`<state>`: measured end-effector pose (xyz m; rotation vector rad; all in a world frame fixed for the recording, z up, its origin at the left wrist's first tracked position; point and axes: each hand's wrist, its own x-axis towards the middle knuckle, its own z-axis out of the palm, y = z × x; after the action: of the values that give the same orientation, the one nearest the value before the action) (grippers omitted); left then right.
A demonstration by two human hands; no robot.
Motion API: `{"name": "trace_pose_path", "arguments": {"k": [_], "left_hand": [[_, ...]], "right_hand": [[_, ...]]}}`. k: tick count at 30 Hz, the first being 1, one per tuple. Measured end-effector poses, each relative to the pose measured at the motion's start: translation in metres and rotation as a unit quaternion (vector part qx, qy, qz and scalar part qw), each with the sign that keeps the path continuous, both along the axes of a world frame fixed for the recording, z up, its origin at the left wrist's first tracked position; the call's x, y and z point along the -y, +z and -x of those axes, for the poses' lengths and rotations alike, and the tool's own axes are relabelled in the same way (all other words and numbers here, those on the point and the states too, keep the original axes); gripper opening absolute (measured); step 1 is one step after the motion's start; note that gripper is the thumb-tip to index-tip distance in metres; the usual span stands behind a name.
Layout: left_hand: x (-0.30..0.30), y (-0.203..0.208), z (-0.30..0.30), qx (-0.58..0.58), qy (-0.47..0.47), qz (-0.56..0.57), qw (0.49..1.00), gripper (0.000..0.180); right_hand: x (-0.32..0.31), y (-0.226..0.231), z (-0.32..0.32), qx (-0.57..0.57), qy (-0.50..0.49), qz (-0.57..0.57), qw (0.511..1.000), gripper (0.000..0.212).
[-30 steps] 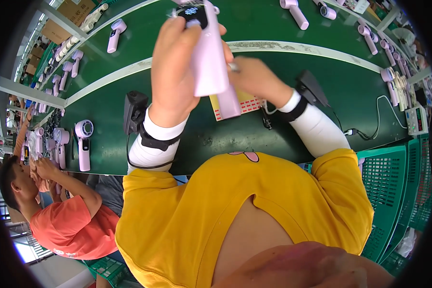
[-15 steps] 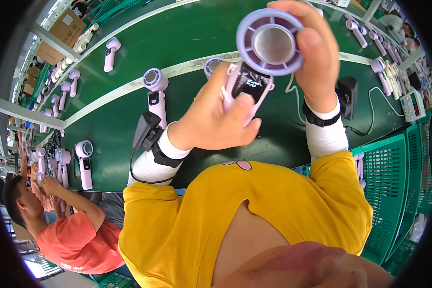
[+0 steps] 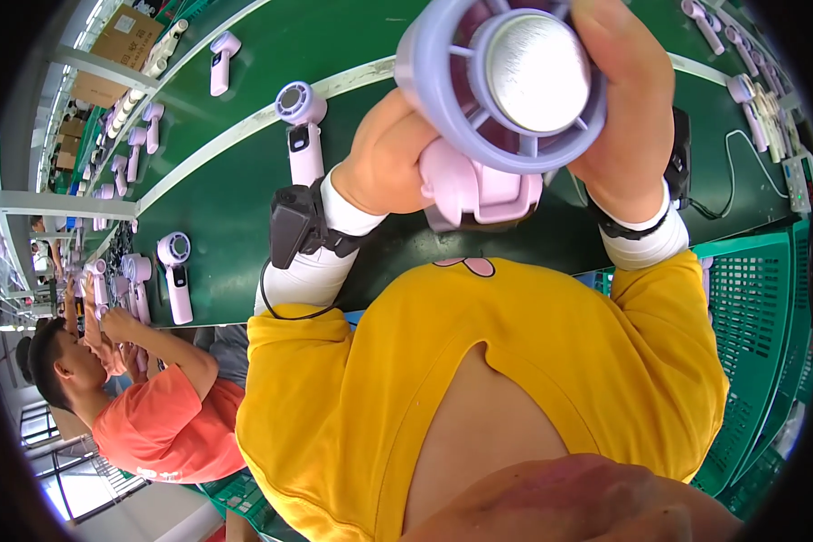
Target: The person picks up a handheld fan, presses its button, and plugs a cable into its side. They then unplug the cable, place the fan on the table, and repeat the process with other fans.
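Close up at the top of the view is a handheld fan, its lilac round head ringed around a silver disc. My right hand is closed on the right rim of this head. Below it sticks out the fan's pink lower part, foreshortened, with its display out of sight. My left hand is closed around the left side of the pink part, its fingers partly hidden behind the head. Left of that hand, a second pink fan with a small dark display lies on the green table.
More pink fans lie on the green table. A pale rail crosses it. At right are a green crate, a white cable and a small meter. A co-worker in an orange shirt sits at left.
Both hands have tipped the fan and brought it nearer, so its head looks bigger. The lit display has turned out of view. My view has shifted slightly.
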<state>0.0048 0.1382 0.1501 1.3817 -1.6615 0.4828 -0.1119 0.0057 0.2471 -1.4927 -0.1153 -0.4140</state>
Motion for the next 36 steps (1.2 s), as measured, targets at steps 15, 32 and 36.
{"name": "trace_pose_path", "arguments": {"k": [15,32,36], "left_hand": [[0.003,0.020,0.001,0.165,0.102,0.136,0.972,0.077],[-0.025,0.058,0.057,-0.578,-0.358,-0.099,0.726,0.076],[-0.050,0.084,0.061,-0.524,-0.368,0.035,0.767,0.066]], "right_hand": [[0.002,-0.018,-0.009,0.216,-0.146,-0.025,0.965,0.074],[-0.006,-0.022,-0.009,0.380,-0.135,0.122,0.907,0.045],[-0.004,-0.018,-0.009,0.299,-0.177,0.141,0.927,0.044]]}}
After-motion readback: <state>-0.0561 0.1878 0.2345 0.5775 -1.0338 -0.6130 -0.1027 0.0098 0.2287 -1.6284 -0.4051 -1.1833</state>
